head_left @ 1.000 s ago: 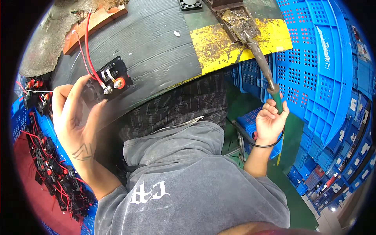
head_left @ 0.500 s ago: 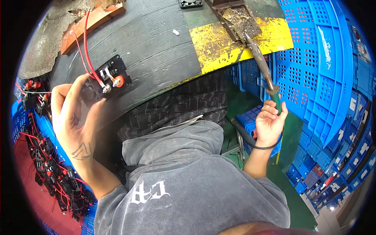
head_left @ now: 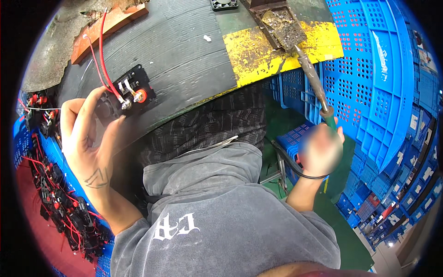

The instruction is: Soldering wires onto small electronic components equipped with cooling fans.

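Observation:
At the table's left edge, my left hand (head_left: 87, 127) is closed on a black plastic panel (head_left: 148, 83), gripped at its near end between thumb and fingers. The panel carries a red round part, metal tabs with solder blobs, and two red wires (head_left: 102, 55) that rise away from me. My right hand (head_left: 321, 148), partly blurred, is wrapped round the green handle of a soldering iron (head_left: 314, 83). The iron's tip lies at the near edge of a crusted metal solder tray (head_left: 282, 28), well apart from the panel.
A wooden strip (head_left: 110, 32) lies at the far left of the dark tabletop (head_left: 184, 55). A small black fan (head_left: 224, 4) sits at the far edge. Blue perforated crates (head_left: 369, 87) stand on the right. Several wired black panels (head_left: 64, 203) are heaped at lower left.
My right hand has drawn the soldering iron slightly toward me and to the right, its tip moving to the tray's near edge. My left hand and the panel stay put.

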Demonstrator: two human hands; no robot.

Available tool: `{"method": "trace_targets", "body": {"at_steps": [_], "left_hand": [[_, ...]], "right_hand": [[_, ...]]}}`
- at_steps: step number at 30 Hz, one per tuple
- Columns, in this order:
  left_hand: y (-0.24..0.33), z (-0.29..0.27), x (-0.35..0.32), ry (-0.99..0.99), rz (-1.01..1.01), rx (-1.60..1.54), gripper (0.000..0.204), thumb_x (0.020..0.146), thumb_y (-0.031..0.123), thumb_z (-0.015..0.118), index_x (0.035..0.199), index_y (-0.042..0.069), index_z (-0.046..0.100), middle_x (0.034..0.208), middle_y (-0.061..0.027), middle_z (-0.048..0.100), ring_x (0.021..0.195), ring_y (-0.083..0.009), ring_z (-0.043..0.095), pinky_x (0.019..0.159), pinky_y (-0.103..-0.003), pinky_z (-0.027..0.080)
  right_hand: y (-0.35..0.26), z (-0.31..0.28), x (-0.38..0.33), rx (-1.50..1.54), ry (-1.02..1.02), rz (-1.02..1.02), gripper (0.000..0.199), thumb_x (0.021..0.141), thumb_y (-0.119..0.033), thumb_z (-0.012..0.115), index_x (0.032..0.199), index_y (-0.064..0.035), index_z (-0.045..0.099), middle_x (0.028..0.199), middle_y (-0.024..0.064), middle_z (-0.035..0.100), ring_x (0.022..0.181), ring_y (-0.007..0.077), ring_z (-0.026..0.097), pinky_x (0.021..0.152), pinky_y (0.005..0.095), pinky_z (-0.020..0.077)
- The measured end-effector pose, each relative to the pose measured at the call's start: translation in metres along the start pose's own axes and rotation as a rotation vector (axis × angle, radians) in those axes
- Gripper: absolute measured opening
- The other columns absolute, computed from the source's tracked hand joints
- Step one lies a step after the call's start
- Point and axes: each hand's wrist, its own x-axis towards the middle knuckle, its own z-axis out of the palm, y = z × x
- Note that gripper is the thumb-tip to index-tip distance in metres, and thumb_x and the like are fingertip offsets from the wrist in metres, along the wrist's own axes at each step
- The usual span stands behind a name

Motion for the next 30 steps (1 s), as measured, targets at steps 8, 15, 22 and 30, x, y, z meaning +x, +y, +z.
{"method": "trace_targets", "body": {"at_steps": [8, 15, 22, 30], "left_hand": [[-0.001, 0.0, -0.001, 0.003, 0.001, 0.009, 0.053, 0.063, 0.003, 0.077, 0.114, 0.004, 0.064, 0.085, -0.0016, 0.044, 0.073, -0.0123, 0.042, 0.066, -0.023, 0.037], [-0.007, -0.005, -0.008, 0.004, -0.027, 0.002, 0.052, 0.064, 0.003, 0.077, 0.114, 0.004, 0.064, 0.086, -0.0011, 0.043, 0.071, -0.0119, 0.04, 0.063, -0.023, 0.035], [-0.011, -0.004, -0.014, 0.02, -0.035, 0.002, 0.053, 0.064, 0.002, 0.076, 0.115, 0.004, 0.064, 0.086, -0.0012, 0.043, 0.071, -0.0115, 0.04, 0.064, -0.022, 0.035], [-0.014, -0.007, -0.017, 0.028, 0.052, 0.042, 0.051, 0.069, -0.001, 0.076, 0.118, 0.003, 0.063, 0.09, 0.0012, 0.043, 0.068, -0.0067, 0.035, 0.057, -0.018, 0.028]], "right_hand": [[0.0, 0.008, 0.003, -0.168, -0.058, -0.134, 0.036, 0.098, -0.033, 0.048, 0.121, -0.0052, 0.055, 0.087, 0.0131, 0.054, 0.065, 0.0143, 0.053, 0.051, 0.0206, 0.0482], [0.011, 0.008, 0.009, -0.242, 0.011, -0.177, 0.035, 0.097, -0.033, 0.049, 0.12, -0.0076, 0.056, 0.086, 0.012, 0.055, 0.065, 0.0148, 0.054, 0.051, 0.022, 0.048], [0.008, -0.001, 0.006, -0.231, 0.025, -0.174, 0.034, 0.097, -0.033, 0.05, 0.119, -0.0079, 0.057, 0.085, 0.0115, 0.055, 0.065, 0.0146, 0.054, 0.051, 0.0223, 0.047], [0.006, -0.005, 0.001, -0.147, 0.0, -0.137, 0.034, 0.097, -0.032, 0.049, 0.119, -0.0077, 0.055, 0.084, 0.0108, 0.054, 0.062, 0.0132, 0.051, 0.05, 0.0218, 0.046]]}}
